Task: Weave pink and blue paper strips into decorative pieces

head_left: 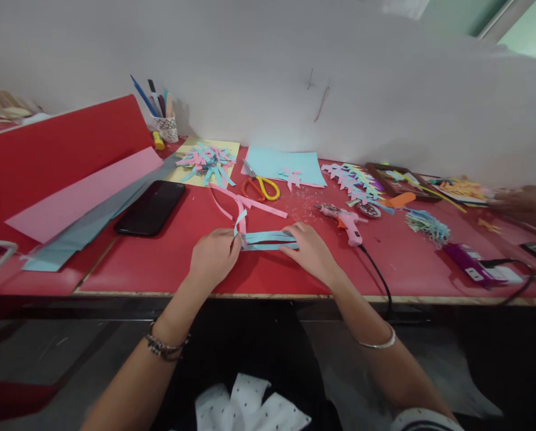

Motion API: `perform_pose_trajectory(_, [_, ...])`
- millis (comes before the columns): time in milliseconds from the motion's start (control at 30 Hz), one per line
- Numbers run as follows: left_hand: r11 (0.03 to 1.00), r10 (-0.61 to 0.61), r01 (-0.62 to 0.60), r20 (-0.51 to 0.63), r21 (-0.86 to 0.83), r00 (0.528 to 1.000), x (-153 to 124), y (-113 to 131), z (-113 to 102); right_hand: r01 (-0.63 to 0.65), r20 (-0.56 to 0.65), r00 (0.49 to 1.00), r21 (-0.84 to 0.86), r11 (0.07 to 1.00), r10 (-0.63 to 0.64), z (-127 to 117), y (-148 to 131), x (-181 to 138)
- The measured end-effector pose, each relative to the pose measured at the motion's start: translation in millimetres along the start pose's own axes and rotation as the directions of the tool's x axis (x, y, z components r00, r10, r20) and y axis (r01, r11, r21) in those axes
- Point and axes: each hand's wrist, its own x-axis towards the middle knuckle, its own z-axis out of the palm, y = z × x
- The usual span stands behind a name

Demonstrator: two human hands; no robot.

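Blue paper strips (pixel 268 237) stretch between my two hands, just above the red table near its front edge. My left hand (pixel 216 254) pinches their left end, where they meet pink paper strips (pixel 241 218) that curl away behind it. At the right end, my right hand (pixel 310 251) has its thumb and fingers closed on the blue strips. Beyond the hands lie scissors (pixel 263 187) with one yellow and one orange handle. A pink glue gun (pixel 346 222) rests to the right of my right hand, its black cord hanging over the edge.
Left of my hands lie a black phone (pixel 151 208) and long pink paper (pixel 88 194). Behind are a pile of cut strips (pixel 208 160), blue sheets (pixel 285 164) and a pen cup (pixel 166 127). A purple power strip (pixel 468 263) and another person's hand (pixel 521 200) are at right.
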Motion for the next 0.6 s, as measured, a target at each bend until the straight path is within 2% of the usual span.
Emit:
perform_pose_trajectory(200, [1.0,0.002,-0.002,0.005,0.006,1.0,-0.2,-0.6,-0.1,-0.042,0.048,0.998,0.058,0.997,0.04,-0.9,-4.3,4.2])
perform_pose_trajectory(433, [0.999,-0.033,0.033,0.037,0.003,0.999,0.9,0.1,-0.7,-0.001,0.024,1.0,-0.013,1.0,0.001,-10.4,-14.3,15.3])
perform_pose_trajectory(500, [0.999,-0.039,0.039,0.05,0.003,0.998,1.0,-0.2,-0.7,0.033,0.013,0.999,0.049,0.998,-0.034,-18.6,-18.2,19.4])
perform_pose_trajectory(600, [0.999,-0.04,0.038,0.053,0.029,0.998,1.5,0.0,-1.3,0.157,0.048,0.985,0.187,0.97,-0.168,-30.0,-24.7,26.7])
